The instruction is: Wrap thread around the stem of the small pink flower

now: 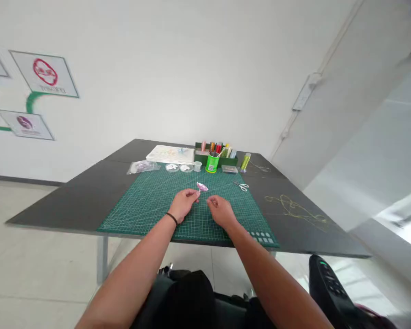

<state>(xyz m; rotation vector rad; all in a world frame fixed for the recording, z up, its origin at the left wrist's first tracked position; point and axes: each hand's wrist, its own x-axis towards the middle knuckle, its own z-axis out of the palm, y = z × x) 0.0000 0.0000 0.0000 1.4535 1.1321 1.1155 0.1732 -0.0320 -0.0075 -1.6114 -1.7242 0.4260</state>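
My left hand (185, 204) pinches the lower end of a small pink-and-white flower-like piece (202, 187), which sticks up past the fingertips over the green cutting mat (133, 211). To the right and a little apart, my right hand (221, 211) has its thumb and fingers pressed together. Whatever it may hold is too small to make out. A pair of scissors (241, 186) with white handles lies on the mat, beyond my right hand.
Behind the mat stand a green can of tools (212, 162), a green box (201, 158) of thread spools, small dishes (172, 167) with white pieces, a white board (169, 154) and a plastic bag (142, 167). Yellow cord (294, 206) lies loose on the dark table's right side.
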